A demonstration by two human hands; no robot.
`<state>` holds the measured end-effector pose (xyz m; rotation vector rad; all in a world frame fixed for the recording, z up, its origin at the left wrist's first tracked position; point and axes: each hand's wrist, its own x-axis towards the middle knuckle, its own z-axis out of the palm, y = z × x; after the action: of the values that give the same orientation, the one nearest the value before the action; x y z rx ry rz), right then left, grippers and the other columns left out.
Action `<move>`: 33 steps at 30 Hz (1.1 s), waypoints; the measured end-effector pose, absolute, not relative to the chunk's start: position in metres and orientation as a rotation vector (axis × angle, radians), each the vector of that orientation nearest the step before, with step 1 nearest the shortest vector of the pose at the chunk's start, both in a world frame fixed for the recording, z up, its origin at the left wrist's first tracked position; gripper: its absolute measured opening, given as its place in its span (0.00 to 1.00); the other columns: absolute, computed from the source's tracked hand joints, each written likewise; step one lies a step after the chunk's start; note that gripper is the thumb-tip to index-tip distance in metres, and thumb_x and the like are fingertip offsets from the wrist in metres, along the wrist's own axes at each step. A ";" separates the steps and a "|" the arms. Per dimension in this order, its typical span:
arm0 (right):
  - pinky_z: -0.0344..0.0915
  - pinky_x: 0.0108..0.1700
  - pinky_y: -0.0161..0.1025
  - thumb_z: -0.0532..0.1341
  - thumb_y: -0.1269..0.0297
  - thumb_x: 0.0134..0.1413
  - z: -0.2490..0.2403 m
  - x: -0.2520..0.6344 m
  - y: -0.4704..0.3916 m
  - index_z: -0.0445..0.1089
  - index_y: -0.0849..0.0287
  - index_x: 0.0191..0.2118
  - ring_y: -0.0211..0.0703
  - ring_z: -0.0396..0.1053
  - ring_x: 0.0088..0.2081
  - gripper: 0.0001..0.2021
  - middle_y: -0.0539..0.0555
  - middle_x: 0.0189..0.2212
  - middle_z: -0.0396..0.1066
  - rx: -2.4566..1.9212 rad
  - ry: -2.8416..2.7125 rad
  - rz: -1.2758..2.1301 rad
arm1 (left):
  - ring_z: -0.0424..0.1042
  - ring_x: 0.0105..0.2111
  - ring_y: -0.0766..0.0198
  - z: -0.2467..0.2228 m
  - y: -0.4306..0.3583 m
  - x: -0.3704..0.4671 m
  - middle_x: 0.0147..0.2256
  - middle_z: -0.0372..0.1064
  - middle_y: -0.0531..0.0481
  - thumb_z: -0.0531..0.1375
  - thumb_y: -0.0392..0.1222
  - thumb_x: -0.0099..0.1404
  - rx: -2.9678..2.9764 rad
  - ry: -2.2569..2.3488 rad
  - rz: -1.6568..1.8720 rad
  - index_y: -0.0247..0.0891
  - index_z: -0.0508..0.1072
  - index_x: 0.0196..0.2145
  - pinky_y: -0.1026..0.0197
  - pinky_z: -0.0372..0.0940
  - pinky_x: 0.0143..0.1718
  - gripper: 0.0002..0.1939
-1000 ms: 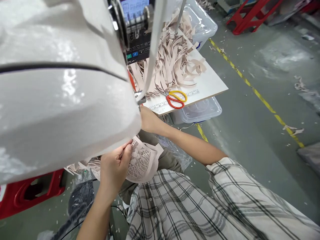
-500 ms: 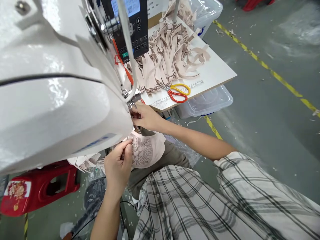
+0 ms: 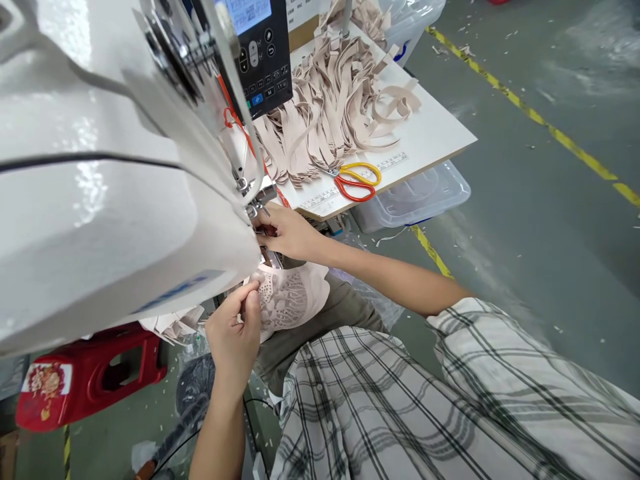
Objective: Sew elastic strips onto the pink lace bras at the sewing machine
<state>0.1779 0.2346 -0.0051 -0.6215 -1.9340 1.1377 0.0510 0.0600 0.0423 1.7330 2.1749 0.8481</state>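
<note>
In the head view, the left hand [image 3: 231, 333] is pinching the lace piece [image 3: 290, 303], which is showing at its two o'clock. At the piece's twelve o'clock, the right hand [image 3: 290, 233] is curling half-closed beside the sewing machine [image 3: 100, 227]; its hold I cannot tell.

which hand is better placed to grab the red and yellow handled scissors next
Probably the right hand: it is nearer the scissors, while the left hand pinches pale pink lace fabric.
</note>
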 end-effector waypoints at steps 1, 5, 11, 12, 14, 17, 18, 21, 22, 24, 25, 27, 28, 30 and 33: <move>0.60 0.40 0.36 0.61 0.71 0.53 -0.005 0.178 0.234 0.66 0.59 0.31 0.39 0.65 0.39 0.02 0.52 0.39 0.68 -0.628 -1.933 1.138 | 0.79 0.44 0.59 0.042 0.059 0.051 0.43 0.81 0.49 0.57 0.42 0.70 1.734 2.173 0.845 0.41 0.81 0.43 0.61 0.73 0.44 0.12; 0.61 0.43 0.37 0.61 0.70 0.53 -0.002 0.177 0.232 0.66 0.59 0.31 0.41 0.65 0.41 0.03 0.53 0.39 0.68 -0.649 -1.930 1.131 | 0.79 0.44 0.59 0.040 0.058 0.049 0.43 0.80 0.48 0.57 0.43 0.70 1.738 2.162 0.874 0.41 0.80 0.44 0.61 0.72 0.45 0.12; 0.62 0.44 0.39 0.61 0.73 0.52 0.001 0.177 0.229 0.68 0.58 0.32 0.42 0.66 0.41 0.03 0.53 0.38 0.68 -0.674 -1.944 1.102 | 0.78 0.42 0.60 0.038 0.056 0.050 0.44 0.79 0.46 0.56 0.43 0.71 1.687 2.185 0.921 0.39 0.78 0.45 0.61 0.72 0.43 0.13; 0.62 0.44 0.38 0.61 0.73 0.52 0.001 0.176 0.229 0.68 0.58 0.32 0.42 0.66 0.41 0.03 0.53 0.38 0.68 -0.680 -1.944 1.103 | 0.78 0.41 0.61 0.037 0.056 0.050 0.43 0.79 0.46 0.56 0.43 0.71 1.671 2.195 0.926 0.39 0.77 0.46 0.61 0.71 0.41 0.13; 0.63 0.44 0.39 0.62 0.72 0.52 0.001 0.174 0.229 0.69 0.59 0.33 0.42 0.66 0.41 0.02 0.54 0.39 0.68 -0.693 -1.936 1.103 | 0.77 0.36 0.63 0.033 0.056 0.049 0.41 0.78 0.46 0.56 0.44 0.71 1.633 2.211 0.942 0.39 0.76 0.48 0.63 0.69 0.38 0.13; 0.63 0.45 0.40 0.62 0.69 0.52 0.000 0.173 0.228 0.69 0.60 0.33 0.43 0.66 0.42 0.01 0.55 0.40 0.68 -0.695 -1.915 1.097 | 0.73 0.30 0.65 0.027 0.056 0.046 0.31 0.74 0.51 0.56 0.45 0.70 1.607 2.216 0.975 0.38 0.74 0.50 0.64 0.67 0.35 0.15; 0.62 0.45 0.40 0.62 0.69 0.52 0.000 0.174 0.227 0.69 0.60 0.32 0.43 0.66 0.41 0.01 0.55 0.39 0.68 -0.685 -1.911 1.098 | 0.72 0.29 0.65 0.024 0.056 0.044 0.29 0.72 0.52 0.56 0.45 0.70 1.607 2.211 0.977 0.38 0.73 0.51 0.64 0.66 0.34 0.15; 0.63 0.43 0.40 0.61 0.64 0.54 -0.001 0.179 0.225 0.68 0.59 0.30 0.42 0.65 0.36 0.05 0.53 0.36 0.68 -0.660 -1.904 1.113 | 0.72 0.31 0.63 0.018 0.053 0.041 0.30 0.72 0.52 0.56 0.44 0.71 1.632 2.175 0.947 0.39 0.71 0.51 0.62 0.67 0.36 0.14; 0.63 0.42 0.40 0.61 0.63 0.55 -0.001 0.181 0.224 0.68 0.59 0.30 0.41 0.64 0.35 0.06 0.53 0.35 0.68 -0.663 -1.902 1.116 | 0.73 0.34 0.62 0.017 0.052 0.042 0.33 0.73 0.49 0.56 0.44 0.71 1.674 2.180 0.959 0.38 0.71 0.51 0.61 0.67 0.38 0.13; 0.63 0.41 0.40 0.60 0.61 0.56 -0.001 0.185 0.223 0.67 0.59 0.29 0.41 0.64 0.34 0.08 0.53 0.35 0.68 -0.679 -1.906 1.119 | 0.73 0.42 0.57 0.016 0.050 0.047 0.41 0.74 0.43 0.57 0.42 0.70 1.848 2.228 1.026 0.37 0.71 0.49 0.56 0.67 0.46 0.12; 0.64 0.41 0.41 0.59 0.61 0.56 -0.002 0.186 0.222 0.67 0.59 0.29 0.41 0.64 0.34 0.08 0.54 0.36 0.68 -0.688 -1.912 1.121 | 0.72 0.46 0.55 0.015 0.049 0.052 0.44 0.73 0.40 0.59 0.41 0.69 1.967 2.255 1.058 0.37 0.72 0.48 0.53 0.66 0.50 0.12; 0.64 0.42 0.41 0.59 0.61 0.57 -0.003 0.187 0.221 0.68 0.59 0.30 0.42 0.65 0.35 0.08 0.54 0.35 0.69 -0.705 -1.920 1.121 | 0.68 0.52 0.50 0.016 0.049 0.066 0.49 0.70 0.36 0.61 0.40 0.66 2.185 2.266 1.054 0.36 0.72 0.50 0.48 0.62 0.56 0.14; 0.64 0.42 0.41 0.59 0.61 0.57 -0.003 0.187 0.221 0.68 0.59 0.30 0.42 0.65 0.36 0.08 0.54 0.35 0.69 -0.711 -1.925 1.117 | 0.67 0.53 0.48 0.016 0.049 0.073 0.50 0.70 0.34 0.62 0.41 0.66 2.256 2.260 1.005 0.35 0.72 0.52 0.47 0.60 0.57 0.18; 0.65 0.41 0.41 0.59 0.61 0.57 -0.006 0.185 0.221 0.67 0.59 0.31 0.42 0.65 0.35 0.07 0.54 0.36 0.69 -0.726 -1.935 1.090 | 0.66 0.54 0.46 0.016 0.050 0.087 0.52 0.69 0.32 0.63 0.46 0.66 2.325 2.264 0.865 0.33 0.70 0.57 0.47 0.58 0.58 0.25; 0.64 0.39 0.40 0.58 0.63 0.57 -0.010 0.181 0.223 0.66 0.58 0.32 0.41 0.65 0.35 0.05 0.53 0.36 0.68 -0.742 -1.972 1.016 | 0.65 0.54 0.44 0.015 0.051 0.097 0.54 0.69 0.31 0.62 0.51 0.66 2.342 2.340 0.731 0.31 0.68 0.60 0.46 0.57 0.57 0.30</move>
<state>0.1812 0.2231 -0.0104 -0.7423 -1.9716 1.0163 0.0975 0.0508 0.0154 2.3419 2.3401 0.7313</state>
